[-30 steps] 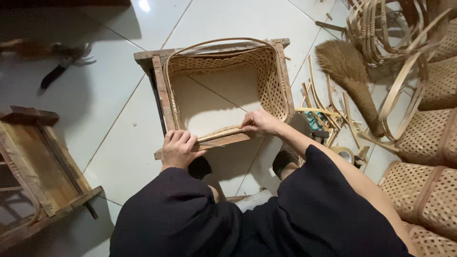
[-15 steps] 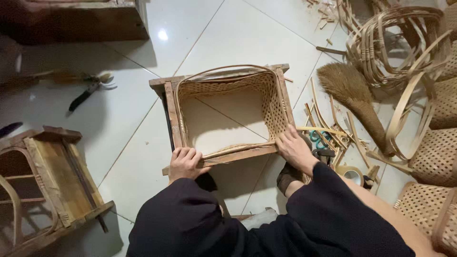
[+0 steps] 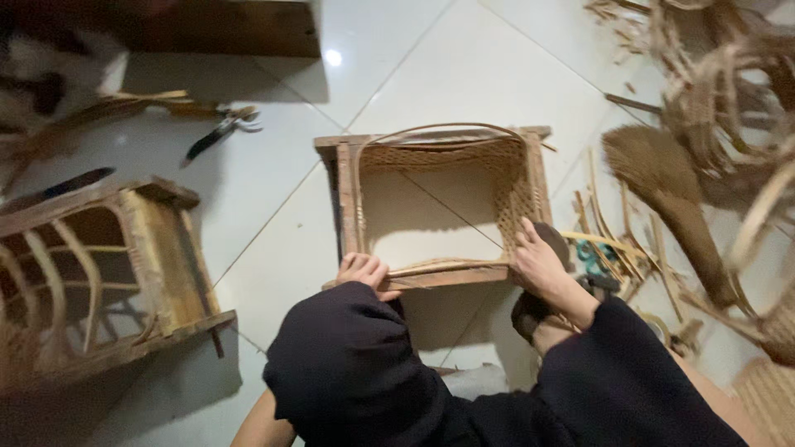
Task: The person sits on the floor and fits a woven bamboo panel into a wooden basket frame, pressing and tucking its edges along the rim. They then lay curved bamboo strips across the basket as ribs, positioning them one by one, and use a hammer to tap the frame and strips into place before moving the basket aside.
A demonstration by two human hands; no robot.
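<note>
Your left hand [image 3: 362, 271] is curled over the near left corner of the wooden frame [image 3: 439, 276], fingers folded on its front rail; your right hand [image 3: 538, 258] lies flat, fingers together, against the near right corner where the woven cane panel [image 3: 515, 194] meets the rail. The frame sits on the white tiled floor [image 3: 464, 74] at twelve o'clock from you. At three o'clock lies a brush broom [image 3: 662, 186] among loose cane strips. At nine o'clock stands a second wooden frame [image 3: 91, 273]; pliers [image 3: 217, 132] lie at eleven o'clock.
</note>
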